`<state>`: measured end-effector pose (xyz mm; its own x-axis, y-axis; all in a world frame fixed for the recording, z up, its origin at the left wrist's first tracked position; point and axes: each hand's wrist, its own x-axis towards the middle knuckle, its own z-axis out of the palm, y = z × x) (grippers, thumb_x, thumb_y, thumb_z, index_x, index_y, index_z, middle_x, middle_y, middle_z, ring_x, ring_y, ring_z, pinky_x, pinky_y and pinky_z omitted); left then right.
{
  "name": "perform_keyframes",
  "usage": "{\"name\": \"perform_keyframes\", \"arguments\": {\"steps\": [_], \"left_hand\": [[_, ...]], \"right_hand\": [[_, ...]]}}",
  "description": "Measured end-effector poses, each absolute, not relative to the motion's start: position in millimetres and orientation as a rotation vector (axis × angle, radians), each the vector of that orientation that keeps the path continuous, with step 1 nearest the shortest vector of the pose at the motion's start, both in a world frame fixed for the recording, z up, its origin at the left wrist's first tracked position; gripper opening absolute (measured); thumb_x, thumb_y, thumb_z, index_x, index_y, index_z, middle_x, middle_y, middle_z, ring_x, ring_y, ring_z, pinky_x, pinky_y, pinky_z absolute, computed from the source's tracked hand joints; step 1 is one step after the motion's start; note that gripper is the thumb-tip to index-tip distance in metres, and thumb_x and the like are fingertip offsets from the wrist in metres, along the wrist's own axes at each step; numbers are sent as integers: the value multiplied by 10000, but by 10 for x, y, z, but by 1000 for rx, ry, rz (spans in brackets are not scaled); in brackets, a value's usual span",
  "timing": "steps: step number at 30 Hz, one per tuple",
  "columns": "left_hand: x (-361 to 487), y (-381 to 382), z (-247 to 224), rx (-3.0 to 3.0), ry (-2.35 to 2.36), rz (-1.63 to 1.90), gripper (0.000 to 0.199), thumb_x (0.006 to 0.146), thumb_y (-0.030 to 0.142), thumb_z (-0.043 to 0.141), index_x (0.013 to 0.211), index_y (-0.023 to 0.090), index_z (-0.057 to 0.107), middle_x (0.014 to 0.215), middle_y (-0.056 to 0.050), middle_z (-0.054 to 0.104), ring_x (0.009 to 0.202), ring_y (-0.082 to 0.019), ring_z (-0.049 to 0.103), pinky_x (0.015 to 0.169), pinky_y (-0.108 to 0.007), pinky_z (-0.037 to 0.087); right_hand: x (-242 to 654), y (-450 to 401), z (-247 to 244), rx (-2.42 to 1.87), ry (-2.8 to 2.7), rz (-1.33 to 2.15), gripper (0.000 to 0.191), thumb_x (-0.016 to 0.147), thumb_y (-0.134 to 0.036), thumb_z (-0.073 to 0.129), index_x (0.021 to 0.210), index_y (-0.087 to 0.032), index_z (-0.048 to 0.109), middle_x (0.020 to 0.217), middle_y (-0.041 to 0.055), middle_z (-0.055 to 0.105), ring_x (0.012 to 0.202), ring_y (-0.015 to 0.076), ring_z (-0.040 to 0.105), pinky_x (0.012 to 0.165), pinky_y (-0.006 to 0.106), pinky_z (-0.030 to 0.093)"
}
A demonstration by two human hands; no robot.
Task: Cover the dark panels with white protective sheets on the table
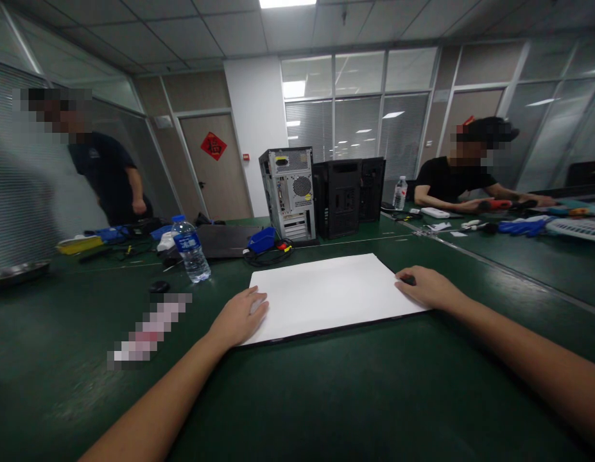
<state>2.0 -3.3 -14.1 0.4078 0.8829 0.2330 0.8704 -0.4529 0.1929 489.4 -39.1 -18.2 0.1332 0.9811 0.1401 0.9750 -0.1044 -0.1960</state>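
Note:
A flat white rectangular panel point(321, 295) with a thin dark edge lies on the green table in front of me. My left hand point(239, 317) grips its left side, thumb and fingers over the white surface near the edge. At the opposite side, my right hand point(425, 287) is closed around the right edge, with a small dark gap or dark item showing between thumb and fingers. The underside of the panel is hidden, and so are the fingertips beneath it.
Several computer cases point(290, 192) stand behind the panel. A water bottle point(190, 250) and a small black round item point(159, 287) are at left. One person point(107, 167) stands far left; another point(458, 183) sits at right, holding a red and black tool point(499, 204).

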Motion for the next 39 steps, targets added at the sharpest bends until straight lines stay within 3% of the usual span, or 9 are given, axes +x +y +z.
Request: {"name": "perform_keyframes", "arguments": {"steps": [39], "left_hand": [[3, -45, -115, 2507, 1738, 478, 515, 911, 418, 444, 1293, 152, 661, 1426, -155, 565, 1305, -316, 535, 1104, -443, 394]], "right_hand": [[4880, -415, -152, -2166, -1860, 102, 445, 854, -491, 548, 1160, -214, 713, 1199, 87, 670, 1051, 280, 620, 895, 411, 476]]}}
